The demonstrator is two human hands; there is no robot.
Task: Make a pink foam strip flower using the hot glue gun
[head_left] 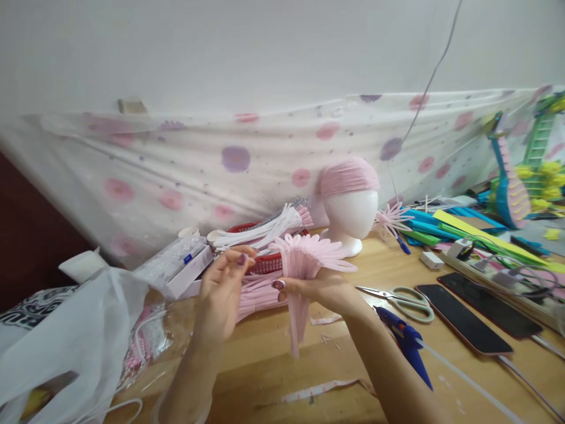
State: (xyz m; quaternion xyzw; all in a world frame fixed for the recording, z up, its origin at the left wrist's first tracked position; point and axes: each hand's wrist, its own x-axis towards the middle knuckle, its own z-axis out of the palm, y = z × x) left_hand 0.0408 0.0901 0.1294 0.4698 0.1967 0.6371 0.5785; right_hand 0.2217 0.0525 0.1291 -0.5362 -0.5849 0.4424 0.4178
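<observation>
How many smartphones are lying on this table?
2. The nearer smartphone lies right of the scissors; the farther smartphone lies between it and the power strip. Others could be hidden.

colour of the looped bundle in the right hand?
The looped bundle is pale pink; it shows best in the head view.

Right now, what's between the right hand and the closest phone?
In the head view, scissors lie between the right hand and the nearer phone, a blue glue gun beside them.
</observation>
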